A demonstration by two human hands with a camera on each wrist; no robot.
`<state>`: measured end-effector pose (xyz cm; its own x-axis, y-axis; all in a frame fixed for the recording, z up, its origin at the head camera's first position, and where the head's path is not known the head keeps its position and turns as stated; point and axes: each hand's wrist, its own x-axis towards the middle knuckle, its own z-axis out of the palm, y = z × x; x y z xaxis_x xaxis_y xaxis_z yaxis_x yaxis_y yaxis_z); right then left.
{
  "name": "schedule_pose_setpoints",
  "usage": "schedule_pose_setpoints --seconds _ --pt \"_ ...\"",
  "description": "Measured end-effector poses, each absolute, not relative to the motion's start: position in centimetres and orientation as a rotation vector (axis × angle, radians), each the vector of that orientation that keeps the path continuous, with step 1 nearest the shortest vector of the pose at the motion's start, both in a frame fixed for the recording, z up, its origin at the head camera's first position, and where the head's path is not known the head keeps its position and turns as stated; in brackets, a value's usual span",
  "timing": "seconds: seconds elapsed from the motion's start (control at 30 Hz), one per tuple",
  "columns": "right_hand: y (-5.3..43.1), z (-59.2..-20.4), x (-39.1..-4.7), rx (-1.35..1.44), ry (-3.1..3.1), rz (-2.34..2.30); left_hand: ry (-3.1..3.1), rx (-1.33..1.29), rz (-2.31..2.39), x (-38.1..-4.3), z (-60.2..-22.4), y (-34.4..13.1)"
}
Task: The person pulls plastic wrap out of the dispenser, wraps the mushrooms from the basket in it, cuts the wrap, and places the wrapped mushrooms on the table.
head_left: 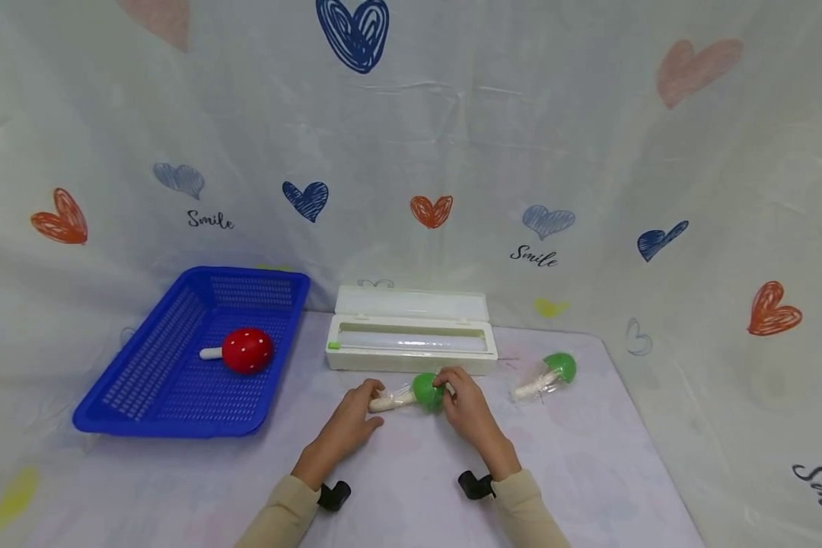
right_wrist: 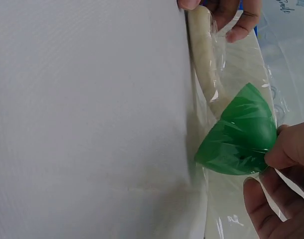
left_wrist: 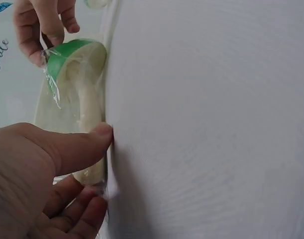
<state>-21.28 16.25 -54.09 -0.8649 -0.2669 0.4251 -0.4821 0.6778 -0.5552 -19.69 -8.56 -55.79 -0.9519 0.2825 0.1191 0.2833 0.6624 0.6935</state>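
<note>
A toy mushroom [head_left: 426, 392] with a green cap and pale stem, wrapped in clear film, lies sideways on the table between both hands. My left hand [head_left: 352, 415] is at the stem's end, fingers on the far side and thumb apart on the near side; the fingertips [left_wrist: 94, 204] touch the film there. With thumb and finger my right hand [head_left: 467, 405] pinches the film at the cap's edge, seen close in the right wrist view against the green cap [right_wrist: 241, 137]. A second film-wrapped green mushroom [head_left: 560, 367] lies to the right.
Behind the hands stands a white cling film dispenser [head_left: 411, 361], lid raised, a roll inside. At left sits a blue basket [head_left: 178, 422] holding an unwrapped red mushroom [head_left: 246, 351] with white dots. A heart-printed curtain [head_left: 486, 152] hangs behind the table.
</note>
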Motion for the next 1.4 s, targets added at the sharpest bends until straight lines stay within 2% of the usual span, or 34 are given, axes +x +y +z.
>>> schedule_pose_setpoints --seconds 0.7,1.17,1.4 --pt "16.2 -53.9 -21.3 0.644 -2.624 0.710 -2.449 -0.318 -1.263 -20.7 -54.3 -9.4" --pt "14.7 -52.5 -22.7 0.543 -2.591 0.515 -2.366 -0.211 -1.351 -21.8 -52.5 -9.6" --pt "14.4 -53.3 -23.2 0.500 -2.468 0.436 -2.404 -0.396 -1.154 -21.5 -53.0 -9.1"
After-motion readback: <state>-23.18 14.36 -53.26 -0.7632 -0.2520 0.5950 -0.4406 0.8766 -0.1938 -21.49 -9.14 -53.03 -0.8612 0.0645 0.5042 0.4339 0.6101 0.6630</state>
